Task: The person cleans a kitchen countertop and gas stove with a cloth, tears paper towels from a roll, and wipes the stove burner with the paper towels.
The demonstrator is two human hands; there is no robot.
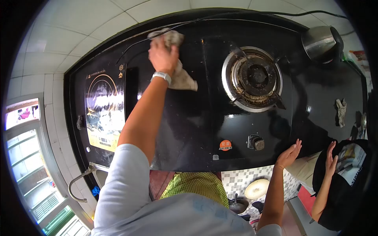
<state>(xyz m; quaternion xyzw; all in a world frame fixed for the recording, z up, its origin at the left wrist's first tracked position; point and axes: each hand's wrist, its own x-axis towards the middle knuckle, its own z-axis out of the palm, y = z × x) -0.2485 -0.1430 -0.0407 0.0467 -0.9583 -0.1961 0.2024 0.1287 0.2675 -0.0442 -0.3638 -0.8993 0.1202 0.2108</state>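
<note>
Cloth (183, 78), off-white, seemingly clutched in my half-closed left hand (162, 57), is risking snagging the close-lying black cable (136, 43); open right hand (288, 156) empty.

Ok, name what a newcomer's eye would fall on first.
Probably the big round burner, shiny-rimmed against the black counter, right of centre. Next, the left hand on a crumpled pale cloth, towards the counter's back edge. Then the shiny kettle, in the back right corner.

Head view, single: worn on the head, facing forward and down; wide, curved, dark-edged field; black counter (181, 129) near below, tiled wall (98, 19) beyond.
</note>
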